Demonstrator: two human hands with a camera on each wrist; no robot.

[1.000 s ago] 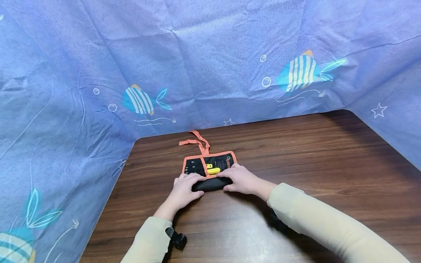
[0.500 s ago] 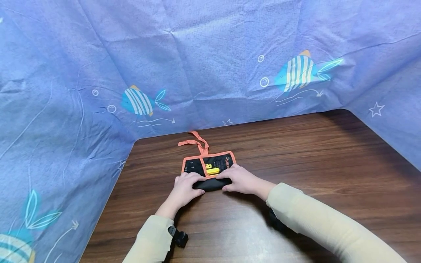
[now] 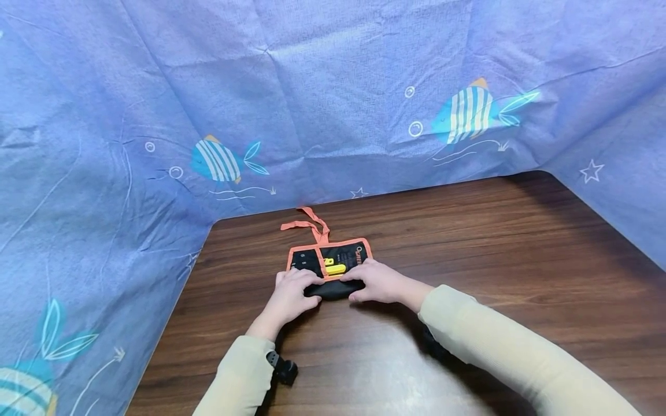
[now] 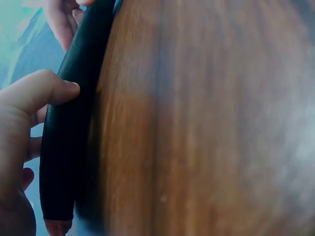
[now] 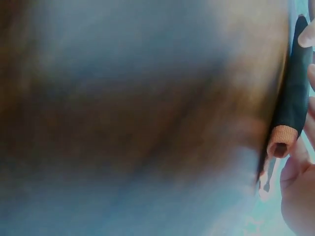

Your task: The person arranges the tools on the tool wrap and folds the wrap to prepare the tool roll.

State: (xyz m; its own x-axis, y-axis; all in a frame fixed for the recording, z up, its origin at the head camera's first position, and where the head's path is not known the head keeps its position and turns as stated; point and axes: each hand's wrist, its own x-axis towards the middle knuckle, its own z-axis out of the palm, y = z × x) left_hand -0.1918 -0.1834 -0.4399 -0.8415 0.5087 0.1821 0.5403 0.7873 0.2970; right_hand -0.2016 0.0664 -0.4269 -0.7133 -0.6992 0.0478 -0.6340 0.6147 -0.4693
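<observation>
A black fabric tool roll [image 3: 347, 254] with orange edging lies on the table, its near part rolled into a thick tube. Yellow pieces [image 3: 336, 269] show in its middle, and white marks are printed on the panels. My left hand [image 3: 292, 292] grips the tube's left end, with the thumb on the near side and the fingers over the top. On the right end, my right hand [image 3: 382, 282] holds it the same way. In the left wrist view the black tube [image 4: 66, 142] runs beneath my thumb. The right wrist view shows its orange-edged open end [image 5: 281, 142].
Orange tie straps [image 3: 314, 226] trail from the roll's far edge toward the back of the brown wooden table [image 3: 468, 242]. A blue fish-patterned cloth [image 3: 333, 104] hangs behind and at both sides. A black wrist camera [image 3: 285, 370] sits by the left sleeve.
Both hands keep their hold on the tool roll and stay nearly still. The head view has shifted very slightly.
</observation>
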